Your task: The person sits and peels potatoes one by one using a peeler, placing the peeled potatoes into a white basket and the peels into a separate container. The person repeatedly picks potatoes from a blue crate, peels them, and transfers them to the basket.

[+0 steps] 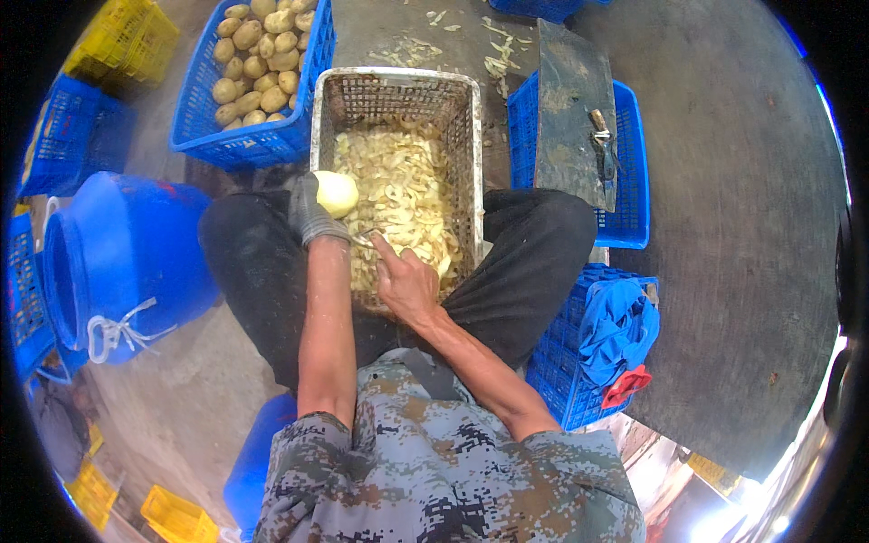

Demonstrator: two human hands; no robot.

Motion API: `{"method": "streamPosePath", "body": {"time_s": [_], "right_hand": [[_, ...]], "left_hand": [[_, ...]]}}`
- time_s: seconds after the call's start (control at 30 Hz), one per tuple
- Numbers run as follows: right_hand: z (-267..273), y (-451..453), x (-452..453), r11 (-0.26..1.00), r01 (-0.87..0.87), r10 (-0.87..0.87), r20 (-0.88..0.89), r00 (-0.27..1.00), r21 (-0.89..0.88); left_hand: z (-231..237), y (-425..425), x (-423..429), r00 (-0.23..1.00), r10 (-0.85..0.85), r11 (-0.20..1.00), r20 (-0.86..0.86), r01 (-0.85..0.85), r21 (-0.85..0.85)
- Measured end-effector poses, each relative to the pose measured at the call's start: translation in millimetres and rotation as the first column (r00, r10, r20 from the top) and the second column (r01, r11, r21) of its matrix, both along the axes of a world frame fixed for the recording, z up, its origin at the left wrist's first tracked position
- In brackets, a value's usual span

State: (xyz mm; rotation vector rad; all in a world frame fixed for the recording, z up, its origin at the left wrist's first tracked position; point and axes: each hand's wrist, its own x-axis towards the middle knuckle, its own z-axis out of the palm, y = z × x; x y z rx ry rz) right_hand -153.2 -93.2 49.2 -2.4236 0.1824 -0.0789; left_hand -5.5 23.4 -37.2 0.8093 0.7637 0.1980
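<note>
A grey work glove covers my left hand, which grips a peeled, pale yellow potato above the left rim of a white plastic crate. My bare right hand is closed around a small peeler, its forefinger stretched along the tool; most of the handle is hidden in the fist. The peeler's metal head is close to the glove's cuff, below the potato. Heaped inside the crate, between my knees, are many potato peelings.
Unpeeled potatoes fill a blue crate at the upper left. On the right, a board bearing a knife-like tool lies across another blue crate. A blue barrel lies left of my knee. Blue cloth drapes a crate.
</note>
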Motion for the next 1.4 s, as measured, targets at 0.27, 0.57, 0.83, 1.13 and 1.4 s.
{"method": "streamPosePath", "body": {"time_s": [0.27, 0.57, 0.83, 1.13, 1.4], "right_hand": [[20, -34, 69, 0.915, -0.008, -0.004, 0.029, 1.0, 0.403], [21, 4, 18, 0.968, -0.026, 0.081, -0.211, 0.974, 0.251], [32, -14, 65, 0.922, 0.065, -0.067, -0.008, 0.998, 0.382], [20, 3, 15, 0.937, 0.028, 0.006, -0.096, 0.995, 0.347], [29, -4, 68, 0.951, 0.022, -0.041, 0.055, 0.998, 0.308]], "left_hand": [[21, -6, -11, 0.972, -0.183, 0.902, 0.147, 0.226, -0.369], [10, 10, -13, 0.959, -0.265, 0.911, 0.102, 0.284, -0.298], [29, -5, -9, 0.974, -0.192, 0.874, 0.116, 0.224, -0.431], [11, 6, -5, 0.989, -0.145, 0.952, 0.029, 0.148, -0.269], [22, -2, -8, 0.983, -0.143, 0.875, 0.117, 0.181, -0.45]]}}
